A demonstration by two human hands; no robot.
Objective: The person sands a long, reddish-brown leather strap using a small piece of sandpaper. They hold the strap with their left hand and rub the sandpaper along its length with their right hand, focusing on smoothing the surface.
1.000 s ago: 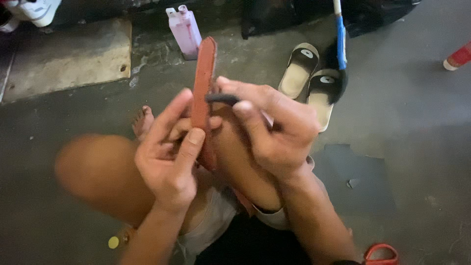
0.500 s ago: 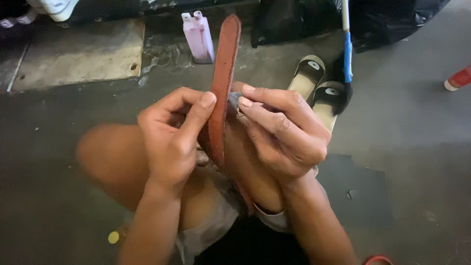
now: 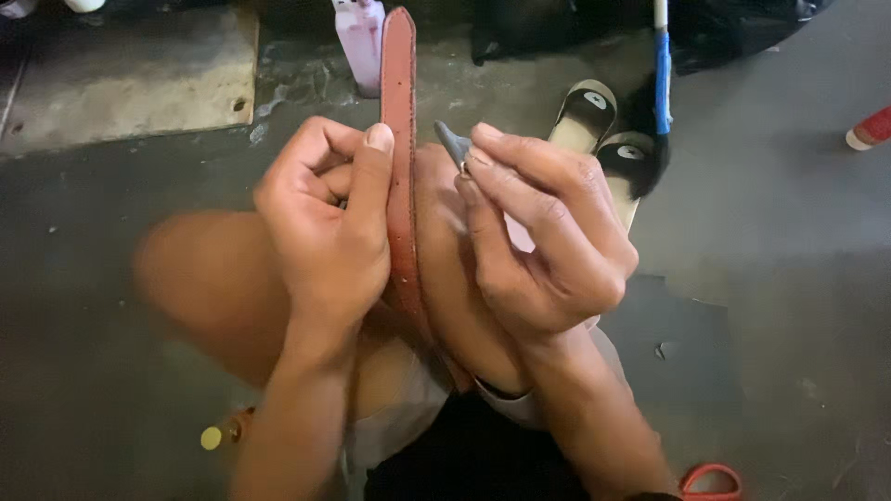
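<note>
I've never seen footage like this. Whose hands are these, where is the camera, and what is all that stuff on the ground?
No machine here: a person wears a camera on the head, so you look down at their own two hands above bent knees. The left hand grips a long reddish-brown leather strap standing upright. The right hand pinches a small dark grey tool beside the strap. On the grey concrete floor lie a pair of sandals, a pink plastic bottle, a blue-and-white handle and red scissor handles.
</note>
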